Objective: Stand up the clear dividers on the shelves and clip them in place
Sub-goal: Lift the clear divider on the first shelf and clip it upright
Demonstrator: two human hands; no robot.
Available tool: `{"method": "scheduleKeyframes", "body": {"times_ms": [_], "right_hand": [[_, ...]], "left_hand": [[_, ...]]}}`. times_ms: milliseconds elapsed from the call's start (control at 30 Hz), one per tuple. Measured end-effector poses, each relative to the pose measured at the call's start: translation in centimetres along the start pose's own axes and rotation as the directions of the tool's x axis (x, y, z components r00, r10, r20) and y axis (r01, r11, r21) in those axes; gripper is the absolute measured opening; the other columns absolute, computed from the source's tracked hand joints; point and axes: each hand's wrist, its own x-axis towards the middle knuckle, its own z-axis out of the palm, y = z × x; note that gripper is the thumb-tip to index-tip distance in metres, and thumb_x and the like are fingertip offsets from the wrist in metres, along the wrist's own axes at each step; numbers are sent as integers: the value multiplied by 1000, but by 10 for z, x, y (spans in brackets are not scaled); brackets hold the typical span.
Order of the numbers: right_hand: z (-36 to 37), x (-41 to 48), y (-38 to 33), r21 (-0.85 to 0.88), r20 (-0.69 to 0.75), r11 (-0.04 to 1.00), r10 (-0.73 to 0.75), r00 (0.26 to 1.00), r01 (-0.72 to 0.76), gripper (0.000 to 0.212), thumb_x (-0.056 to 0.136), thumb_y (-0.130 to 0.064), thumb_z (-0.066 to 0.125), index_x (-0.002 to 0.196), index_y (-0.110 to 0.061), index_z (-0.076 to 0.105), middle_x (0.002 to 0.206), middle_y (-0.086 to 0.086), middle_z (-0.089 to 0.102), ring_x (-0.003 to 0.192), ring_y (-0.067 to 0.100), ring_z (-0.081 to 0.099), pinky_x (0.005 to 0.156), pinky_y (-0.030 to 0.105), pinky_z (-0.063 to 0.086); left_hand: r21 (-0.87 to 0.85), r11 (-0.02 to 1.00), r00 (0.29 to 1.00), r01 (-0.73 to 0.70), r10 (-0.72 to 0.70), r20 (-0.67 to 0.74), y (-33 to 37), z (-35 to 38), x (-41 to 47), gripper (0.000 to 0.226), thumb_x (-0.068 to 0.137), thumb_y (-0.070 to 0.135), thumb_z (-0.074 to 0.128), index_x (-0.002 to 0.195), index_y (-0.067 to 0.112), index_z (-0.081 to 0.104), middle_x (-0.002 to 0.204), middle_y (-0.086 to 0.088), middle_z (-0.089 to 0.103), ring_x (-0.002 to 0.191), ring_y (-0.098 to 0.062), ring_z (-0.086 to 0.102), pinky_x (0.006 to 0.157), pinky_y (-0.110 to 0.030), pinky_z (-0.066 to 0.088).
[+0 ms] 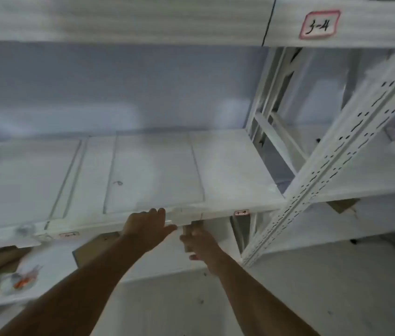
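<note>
A clear divider [153, 173] lies flat on the white middle shelf [235, 166], and its front edge reaches the shelf lip. Another flat clear divider [22, 180] lies to the left. My left hand [148, 226] pinches the front lip where the middle divider ends, fingers on top and thumb underneath. My right hand [197, 241] sits just below the lip, right of the left hand, with its fingers curled up against the underside. Motion blur hides whether it holds a clip.
A perforated white upright [325, 161] slants across the right side. The upper shelf beam carries a red-bordered label "3-4" [318, 25]. Small labels [241, 212] are stuck on the lip. Cardboard pieces [0, 260] and bagged items [19, 280] lie on the lower shelf at left.
</note>
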Motion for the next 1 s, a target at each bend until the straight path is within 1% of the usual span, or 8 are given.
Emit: {"method": "scheduleKeyframes", "body": {"times_ms": [200, 300, 367, 500, 633, 733, 900, 1000], "right_hand": [[-8, 57, 19, 318, 131, 946, -106, 986, 59, 40, 94, -1, 64, 132, -1, 52, 129, 17, 62, 118, 21, 63, 94, 37, 57], [-7, 74, 23, 291, 38, 946, -157, 987, 139, 35, 94, 5, 62, 128, 4, 55, 123, 21, 68, 111, 21, 71, 86, 33, 61], [-6, 74, 23, 388, 92, 914, -164, 982, 116, 34, 94, 2, 61, 128, -2, 59, 126, 15, 68, 116, 19, 68, 85, 25, 59], [-9, 70, 21, 499, 91, 862, -150, 985, 85, 41, 92, 6, 60, 132, 8, 51, 122, 18, 59, 107, 25, 63, 91, 31, 58], [-9, 66, 21, 566, 90, 814, -213, 973, 126, 19, 90, 8, 60, 109, 1, 61, 118, 23, 58, 104, 28, 63, 97, 37, 55], [-11, 62, 23, 565, 45, 793, -307, 951, 229, 17, 90, 2, 62, 100, -7, 73, 124, 26, 62, 117, 30, 64, 104, 39, 51], [-26, 55, 18, 618, 62, 762, -293, 954, 194, 30, 91, 0, 63, 120, -7, 68, 127, 16, 68, 122, 25, 63, 104, 37, 51], [-27, 53, 15, 636, 49, 749, -281, 958, 187, 34, 89, 1, 63, 122, -6, 66, 129, 16, 68, 124, 25, 62, 104, 36, 51]], "left_hand": [[150, 988, 993, -41, 57, -99, 20, 26, 43, 60, 90, 70, 34, 114, 21, 57, 95, 0, 74, 82, -22, 72, 62, -30, 49], [160, 986, 992, -47, 65, -107, 17, 27, 55, 53, 90, 69, 35, 98, 23, 60, 84, 2, 74, 76, -21, 72, 60, -29, 46], [134, 988, 988, -76, 92, -121, 12, 30, 59, 51, 90, 68, 38, 89, 22, 62, 77, 2, 73, 69, -22, 72, 56, -28, 45], [178, 926, 897, -333, 370, -241, 1, 48, 72, 35, 77, 52, 71, 60, 21, 67, 43, 1, 59, 30, -23, 56, 33, -25, 48], [157, 921, 889, -357, 386, -246, -4, 54, 81, 58, 90, 58, 33, 68, 17, 67, 53, 0, 67, 43, -23, 64, 43, -26, 53], [83, 918, 900, -387, 396, -180, 4, 54, 86, 59, 93, 59, 24, 85, 19, 67, 74, -1, 74, 64, -24, 71, 59, -28, 51], [158, 872, 831, -464, 490, -261, 14, 49, 98, 57, 89, 54, 32, 57, 19, 64, 46, 1, 63, 36, -21, 60, 40, -25, 46], [139, 874, 824, -466, 486, -291, 15, 52, 99, 56, 88, 53, 35, 54, 17, 61, 43, 0, 60, 34, -24, 57, 39, -25, 44]]}}
